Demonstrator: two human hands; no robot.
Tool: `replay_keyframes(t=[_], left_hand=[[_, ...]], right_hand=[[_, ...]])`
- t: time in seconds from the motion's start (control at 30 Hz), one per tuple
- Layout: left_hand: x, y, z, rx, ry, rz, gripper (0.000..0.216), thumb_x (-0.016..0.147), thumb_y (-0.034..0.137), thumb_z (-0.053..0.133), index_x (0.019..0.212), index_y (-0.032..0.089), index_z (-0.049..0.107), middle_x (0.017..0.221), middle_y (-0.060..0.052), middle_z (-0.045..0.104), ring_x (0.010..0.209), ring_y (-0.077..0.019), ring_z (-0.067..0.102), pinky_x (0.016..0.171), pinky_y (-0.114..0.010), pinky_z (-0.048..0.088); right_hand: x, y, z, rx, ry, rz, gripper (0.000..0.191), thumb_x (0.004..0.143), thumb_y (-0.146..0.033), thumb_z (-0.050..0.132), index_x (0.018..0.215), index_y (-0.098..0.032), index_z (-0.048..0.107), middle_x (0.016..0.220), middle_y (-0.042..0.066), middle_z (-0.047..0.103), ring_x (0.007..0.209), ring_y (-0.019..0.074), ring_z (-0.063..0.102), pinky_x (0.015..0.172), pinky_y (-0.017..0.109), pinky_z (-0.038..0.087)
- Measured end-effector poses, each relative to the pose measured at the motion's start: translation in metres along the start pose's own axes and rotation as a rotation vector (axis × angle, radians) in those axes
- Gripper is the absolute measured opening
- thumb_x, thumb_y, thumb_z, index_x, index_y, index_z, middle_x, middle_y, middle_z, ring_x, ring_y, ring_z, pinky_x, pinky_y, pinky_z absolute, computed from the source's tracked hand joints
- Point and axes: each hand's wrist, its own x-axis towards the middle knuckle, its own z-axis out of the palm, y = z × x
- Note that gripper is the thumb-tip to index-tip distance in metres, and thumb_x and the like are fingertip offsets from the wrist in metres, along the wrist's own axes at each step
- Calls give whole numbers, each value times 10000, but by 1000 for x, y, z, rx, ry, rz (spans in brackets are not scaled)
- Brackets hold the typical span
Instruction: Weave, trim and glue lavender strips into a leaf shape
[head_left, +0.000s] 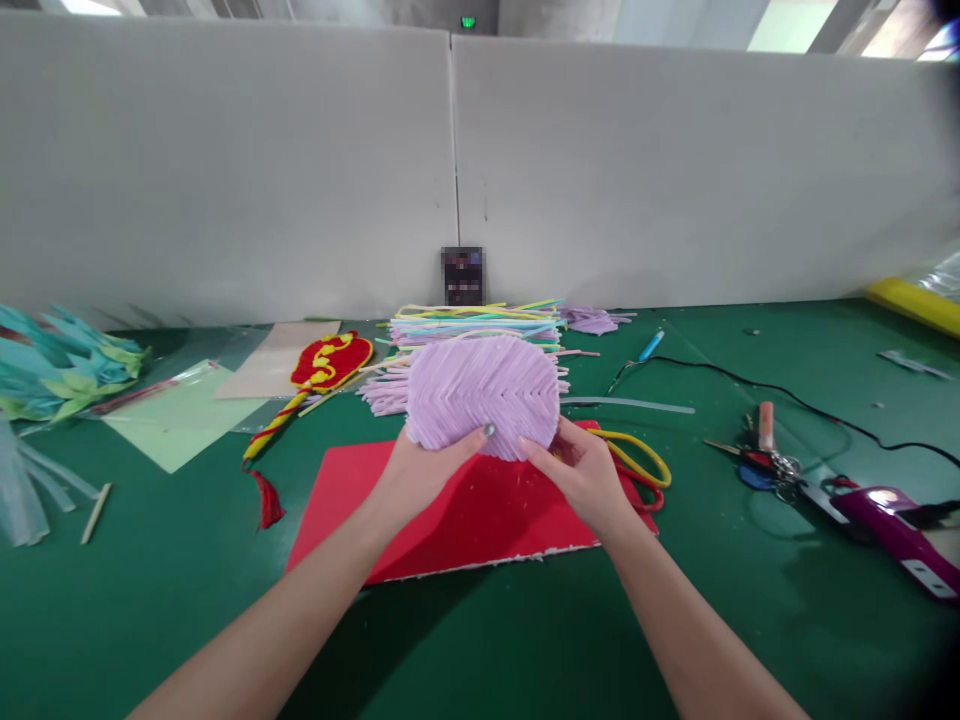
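Both my hands hold up a rounded lilac panel [484, 385] of pipe cleaners laid side by side in a herringbone pattern. My left hand [429, 470] is closed on its lower left edge, the thumb lying on the front face. At the lower right edge, my right hand [583, 468] grips it with the thumb in front. The fingers behind the panel are mostly hidden. Below it, a red board [450, 540] lies on the green table. Just behind the panel is a pile of pastel pipe cleaners [472, 323], with lilac ones sticking out on its left.
Left are a red-and-yellow tasselled fan [330, 362], paper sheets [176, 420] and teal artificial leaves [67, 365]. Yellow and red cords [649, 460], a translucent stick [637, 404], keys [784, 480], a purple device [892, 530] and a black cable [795, 395] lie right. A white partition [225, 170] stands behind.
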Motion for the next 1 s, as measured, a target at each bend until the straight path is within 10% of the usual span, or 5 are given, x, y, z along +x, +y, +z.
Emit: replay_keyframes(t=[1.0], left_hand=[[2,-3,3,-71,-15,-25,624,677,371,728,1244,227,513,1157,-95,640,1191,-277,504,1016,-424,407]], right_hand=[[0,1,0,-55,2,6,354,739,-359,661,1059,-207,637,1074,63,663,982,232,603,908,418,474]])
